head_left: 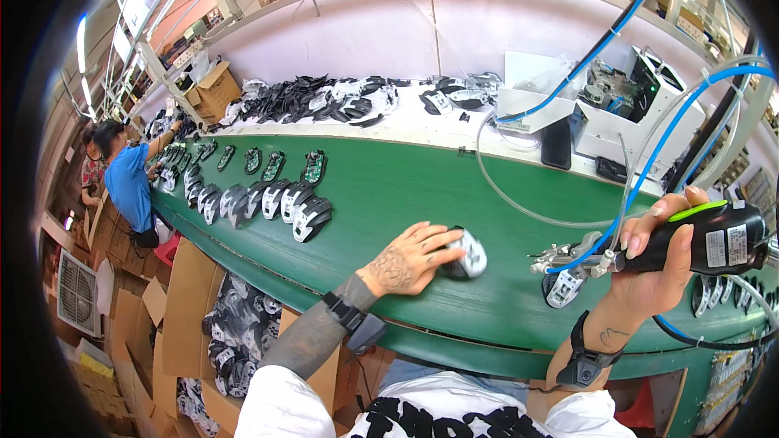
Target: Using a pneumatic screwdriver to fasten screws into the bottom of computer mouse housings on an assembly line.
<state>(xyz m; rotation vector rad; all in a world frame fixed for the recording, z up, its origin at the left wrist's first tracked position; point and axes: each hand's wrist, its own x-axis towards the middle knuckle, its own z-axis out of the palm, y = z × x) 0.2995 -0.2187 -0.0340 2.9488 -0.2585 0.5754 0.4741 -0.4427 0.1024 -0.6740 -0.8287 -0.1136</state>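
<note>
My left hand (pixel 410 261) reaches across the green belt with its fingers on the edge of a white and black mouse shell (pixel 471 255), which looks blurred. My right hand (pixel 659 268) is wrapped around a black power screwdriver (pixel 714 239) with a lime green lever, held sideways. The screwdriver's metal front end, with a blue air hose beside it, hangs over a second mouse shell (pixel 561 289) on the belt. Whether its tip touches that shell I cannot tell. Several more mouse shells (pixel 311 219) stand in a row to the left.
Green circuit boards (pixel 313 168) lie behind the row. Heaps of black and white parts (pixel 324 101) cover the back shelf, with a white machine (pixel 641 105) at right. A carton (pixel 191 300) of shells stands below left. A co-worker in blue (pixel 130 182) sits farther left.
</note>
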